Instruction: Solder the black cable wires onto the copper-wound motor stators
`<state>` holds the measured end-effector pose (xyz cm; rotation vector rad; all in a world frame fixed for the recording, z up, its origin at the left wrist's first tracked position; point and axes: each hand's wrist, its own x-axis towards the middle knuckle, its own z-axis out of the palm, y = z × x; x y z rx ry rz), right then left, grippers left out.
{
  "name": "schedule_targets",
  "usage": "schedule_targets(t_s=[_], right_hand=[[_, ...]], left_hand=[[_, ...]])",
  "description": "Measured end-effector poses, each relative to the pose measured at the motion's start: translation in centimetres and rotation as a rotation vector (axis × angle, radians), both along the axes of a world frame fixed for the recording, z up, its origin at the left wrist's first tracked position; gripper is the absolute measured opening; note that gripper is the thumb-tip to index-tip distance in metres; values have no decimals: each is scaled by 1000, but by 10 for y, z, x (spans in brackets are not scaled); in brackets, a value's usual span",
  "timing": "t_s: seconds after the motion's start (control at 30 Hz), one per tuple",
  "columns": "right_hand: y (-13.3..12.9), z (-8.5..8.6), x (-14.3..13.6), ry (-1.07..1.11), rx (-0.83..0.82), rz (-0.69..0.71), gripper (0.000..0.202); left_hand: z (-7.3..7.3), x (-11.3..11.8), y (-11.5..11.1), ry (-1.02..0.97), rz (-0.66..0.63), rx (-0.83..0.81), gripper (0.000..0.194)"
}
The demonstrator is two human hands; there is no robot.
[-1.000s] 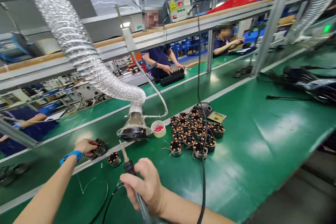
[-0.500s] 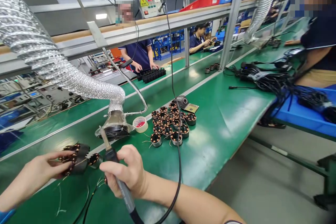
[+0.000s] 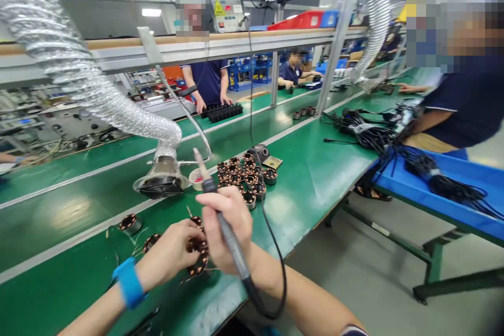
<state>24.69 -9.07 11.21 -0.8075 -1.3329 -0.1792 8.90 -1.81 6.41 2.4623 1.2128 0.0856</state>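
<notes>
Bench (image 3: 307, 168): long, smooth green top, glossy under the lamps, pale metal strips along it. Above it at left, a fat foil duct (image 3: 106, 100), crinkled and ribbed, ending in a flared hood (image 3: 161, 176). At right, a blue plastic tray (image 3: 464, 168) with coiled black cables.

Right hand (image 3: 238, 215): fist closed round the slim grey handle of a soldering iron (image 3: 230, 236), pale tip pointing up and away. Left hand (image 3: 171, 252): blue band at wrist, thumb and fingers pinching a copper-wound ring (image 3: 199, 254) over the near part of the bench, just left of the right hand. One ring or two in the pinch: cannot tell.

Cluster of similar rings (image 3: 236, 176), dark steel sides, coppery coils inside, beyond the right hand. Lone ring (image 3: 129, 224) at left by the strip.

Writing: control box (image 3: 227, 12) bears a yellow warning triangle and red digits, too small to read.

Versus half a second ago: left hand and its load have crossed from left of the lone ring to its right, nearer the iron.
</notes>
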Motion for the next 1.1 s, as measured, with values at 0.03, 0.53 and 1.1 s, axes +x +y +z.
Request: schedule_targets(t_s=[0.03, 0.53, 1.1], right_hand=[[-5, -3, 9, -7, -14, -4, 24], [-1, -31, 14, -25, 27, 35, 32], [70, -95, -87, -554, -531, 446, 55]], left_hand=[[-5, 6, 2, 9, -33, -18, 22], [14, 20, 57, -194, -46, 318, 21], [-46, -152, 27, -712, 587, -396, 52]])
